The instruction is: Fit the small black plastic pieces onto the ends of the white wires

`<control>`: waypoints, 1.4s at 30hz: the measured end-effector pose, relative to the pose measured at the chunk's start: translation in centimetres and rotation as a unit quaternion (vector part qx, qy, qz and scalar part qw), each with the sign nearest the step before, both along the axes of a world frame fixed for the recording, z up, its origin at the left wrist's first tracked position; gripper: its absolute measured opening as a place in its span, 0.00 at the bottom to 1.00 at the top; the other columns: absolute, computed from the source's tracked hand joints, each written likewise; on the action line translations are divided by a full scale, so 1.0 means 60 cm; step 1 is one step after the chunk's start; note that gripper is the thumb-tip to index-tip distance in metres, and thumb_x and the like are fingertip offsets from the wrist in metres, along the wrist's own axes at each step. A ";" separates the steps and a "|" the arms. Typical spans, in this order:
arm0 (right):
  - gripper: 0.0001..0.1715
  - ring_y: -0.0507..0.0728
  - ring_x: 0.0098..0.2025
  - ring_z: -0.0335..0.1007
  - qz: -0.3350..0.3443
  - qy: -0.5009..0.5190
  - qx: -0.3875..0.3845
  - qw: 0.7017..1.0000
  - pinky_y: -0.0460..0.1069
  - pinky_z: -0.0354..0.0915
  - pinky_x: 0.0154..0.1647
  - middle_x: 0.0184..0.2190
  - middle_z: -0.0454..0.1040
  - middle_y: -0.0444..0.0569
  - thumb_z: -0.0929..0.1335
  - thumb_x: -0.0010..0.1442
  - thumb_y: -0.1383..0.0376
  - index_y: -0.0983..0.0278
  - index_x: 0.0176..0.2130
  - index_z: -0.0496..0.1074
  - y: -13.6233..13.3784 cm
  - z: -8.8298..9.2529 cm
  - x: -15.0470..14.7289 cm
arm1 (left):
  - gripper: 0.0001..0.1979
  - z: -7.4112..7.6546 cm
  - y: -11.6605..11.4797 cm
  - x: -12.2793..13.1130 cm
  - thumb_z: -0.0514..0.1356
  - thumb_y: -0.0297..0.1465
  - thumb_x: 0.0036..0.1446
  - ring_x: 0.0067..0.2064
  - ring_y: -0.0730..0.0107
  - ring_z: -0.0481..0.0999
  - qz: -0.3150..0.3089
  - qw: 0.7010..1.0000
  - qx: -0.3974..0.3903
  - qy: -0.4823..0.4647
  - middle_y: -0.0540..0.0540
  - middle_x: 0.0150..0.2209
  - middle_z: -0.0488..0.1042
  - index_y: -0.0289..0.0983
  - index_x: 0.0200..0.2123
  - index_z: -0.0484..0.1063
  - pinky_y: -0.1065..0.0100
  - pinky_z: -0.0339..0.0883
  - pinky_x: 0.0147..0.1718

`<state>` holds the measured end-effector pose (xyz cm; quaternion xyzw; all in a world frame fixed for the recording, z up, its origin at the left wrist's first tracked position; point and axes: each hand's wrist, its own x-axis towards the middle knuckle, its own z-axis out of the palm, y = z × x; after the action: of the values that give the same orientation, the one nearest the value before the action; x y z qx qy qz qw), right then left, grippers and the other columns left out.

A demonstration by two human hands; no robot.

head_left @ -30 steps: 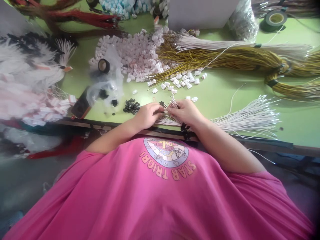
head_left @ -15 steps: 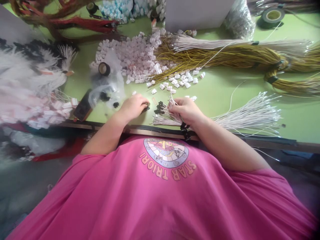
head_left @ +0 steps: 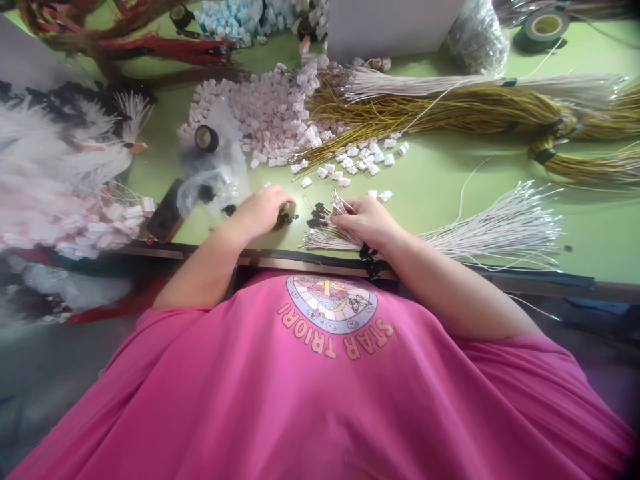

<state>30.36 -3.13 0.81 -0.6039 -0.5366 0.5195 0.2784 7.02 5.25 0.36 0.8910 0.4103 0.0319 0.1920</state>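
- Green table (head_left: 440,193) (cluttered): white connectors (head_left: 270,113), yellow wires (head_left: 450,113).
- Right hand (head_left: 367,220) pinches white wire bundle (head_left: 480,230) at near edge.
- Left hand (head_left: 263,208) curled over black pieces (head_left: 285,218); grip cannot be told.

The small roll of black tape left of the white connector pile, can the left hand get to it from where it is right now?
Probably yes. The left hand rests on the green table over small black pieces; the black tape roll lies farther out and to the left. Only a crumpled clear plastic bag lies between, low enough to reach over.
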 end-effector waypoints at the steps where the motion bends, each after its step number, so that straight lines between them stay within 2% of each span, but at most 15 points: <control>1: 0.09 0.49 0.24 0.57 0.004 -0.002 0.004 1.000 0.48 0.56 0.28 0.19 0.62 0.41 0.66 0.47 0.61 0.66 0.23 0.68 0.000 -0.002 0.000 | 0.15 0.001 -0.001 -0.001 0.50 0.26 0.56 0.40 0.65 0.70 0.004 1.000 0.002 -0.003 0.44 0.39 0.71 0.39 0.39 0.75 0.64 0.64 0.43; 5: 0.08 0.49 0.24 0.57 0.016 -0.011 0.009 1.000 0.48 0.55 0.28 0.18 0.62 0.41 0.66 0.47 0.63 0.66 0.23 0.67 0.001 -0.002 0.001 | 0.14 0.004 -0.002 -0.006 0.50 0.28 0.57 0.41 0.65 0.70 0.024 1.000 0.009 0.016 0.44 0.41 0.70 0.38 0.41 0.74 0.64 0.63 0.45; 11: 0.09 0.48 0.22 0.56 0.019 -0.008 0.010 1.000 0.47 0.53 0.26 0.17 0.60 0.41 0.66 0.47 0.63 0.65 0.21 0.64 0.000 0.003 0.001 | 0.14 0.000 0.006 -0.004 0.48 0.27 0.58 0.39 0.67 0.68 -0.021 0.997 -0.012 0.070 0.44 0.38 0.70 0.36 0.37 0.74 0.65 0.64 0.41; 18: 0.10 0.47 0.22 0.54 0.004 -0.005 0.011 1.000 0.47 0.54 0.26 0.18 0.61 0.41 0.67 0.48 0.60 0.66 0.24 0.68 -0.002 -0.003 -0.003 | 0.12 -0.018 0.005 0.007 0.48 0.28 0.60 0.39 0.64 0.66 -0.036 0.989 0.077 0.122 0.41 0.36 0.67 0.34 0.36 0.70 0.64 0.61 0.36; 22: 0.11 0.48 0.23 0.56 0.002 0.000 0.022 1.000 0.47 0.56 0.27 0.20 0.63 0.42 0.68 0.47 0.60 0.67 0.26 0.71 -0.002 -0.003 -0.005 | 0.12 -0.025 0.007 0.007 0.49 0.31 0.61 0.40 0.62 0.66 -0.041 0.985 0.106 0.130 0.41 0.35 0.68 0.35 0.35 0.71 0.64 0.60 0.37; 25: 0.11 0.48 0.24 0.58 0.001 -0.005 0.037 0.999 0.47 0.57 0.27 0.21 0.66 0.43 0.68 0.46 0.61 0.68 0.26 0.72 -0.002 -0.003 -0.006 | 0.13 -0.024 0.015 0.006 0.49 0.32 0.61 0.40 0.62 0.67 -0.073 0.984 0.100 0.125 0.42 0.35 0.70 0.35 0.36 0.72 0.64 0.60 0.39; 27: 0.11 0.49 0.24 0.59 -0.004 -0.011 0.041 0.999 0.47 0.57 0.27 0.21 0.67 0.44 0.68 0.45 0.62 0.69 0.26 0.73 -0.003 -0.003 -0.007 | 0.12 -0.017 0.019 0.008 0.49 0.32 0.61 0.39 0.63 0.68 -0.083 0.985 0.080 0.131 0.42 0.35 0.71 0.34 0.35 0.72 0.64 0.60 0.39; 30: 0.09 0.49 0.24 0.59 -0.015 -0.012 0.038 0.999 0.47 0.57 0.27 0.20 0.67 0.44 0.68 0.45 0.64 0.69 0.26 0.72 -0.004 -0.003 -0.008 | 0.11 0.005 0.013 0.017 0.51 0.30 0.59 0.36 0.66 0.69 -0.048 0.992 0.035 0.107 0.43 0.33 0.72 0.33 0.34 0.72 0.65 0.61 0.37; 33: 0.08 0.48 0.23 0.58 -0.022 -0.007 0.039 0.999 0.46 0.56 0.25 0.19 0.66 0.43 0.67 0.45 0.65 0.69 0.25 0.71 -0.005 -0.003 -0.010 | 0.08 0.026 -0.015 0.033 0.54 0.31 0.55 0.32 0.70 0.69 0.001 0.998 -0.064 -0.026 0.46 0.31 0.73 0.34 0.34 0.71 0.68 0.62 0.34; 35: 0.07 0.48 0.23 0.58 -0.023 -0.003 0.047 0.999 0.46 0.56 0.25 0.19 0.66 0.43 0.67 0.44 0.65 0.69 0.24 0.71 -0.005 -0.003 -0.010 | 0.07 0.028 -0.037 0.045 0.57 0.30 0.53 0.31 0.72 0.70 0.026 0.976 -0.159 -0.147 0.47 0.30 0.73 0.34 0.34 0.70 0.69 0.63 0.34; 37: 0.06 0.48 0.23 0.59 -0.025 -0.001 0.057 0.998 0.45 0.56 0.25 0.19 0.66 0.42 0.67 0.44 0.66 0.69 0.23 0.70 -0.006 -0.003 -0.010 | 0.07 0.020 -0.055 0.057 0.58 0.30 0.51 0.32 0.74 0.72 0.058 0.936 -0.245 -0.244 0.48 0.31 0.74 0.34 0.34 0.70 0.69 0.65 0.35; 40: 0.06 0.48 0.23 0.59 -0.033 -0.007 0.063 0.997 0.45 0.55 0.24 0.19 0.65 0.42 0.67 0.44 0.66 0.69 0.22 0.69 -0.007 -0.002 -0.010 | 0.08 0.004 -0.065 0.070 0.60 0.30 0.49 0.30 0.75 0.72 0.119 0.881 -0.329 -0.319 0.48 0.30 0.75 0.33 0.35 0.71 0.69 0.68 0.34; 42: 0.07 0.48 0.23 0.58 -0.035 -0.012 0.065 0.997 0.44 0.55 0.23 0.19 0.65 0.43 0.67 0.44 0.65 0.69 0.23 0.69 -0.007 -0.001 -0.011 | 0.09 -0.003 -0.064 0.074 0.62 0.30 0.48 0.27 0.77 0.72 0.150 0.854 -0.361 -0.343 0.48 0.28 0.75 0.32 0.34 0.72 0.69 0.68 0.32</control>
<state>29.71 -3.56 0.72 -0.6096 -0.5508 0.4660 0.3284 11.44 1.42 0.15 0.6192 0.4295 0.2136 0.6216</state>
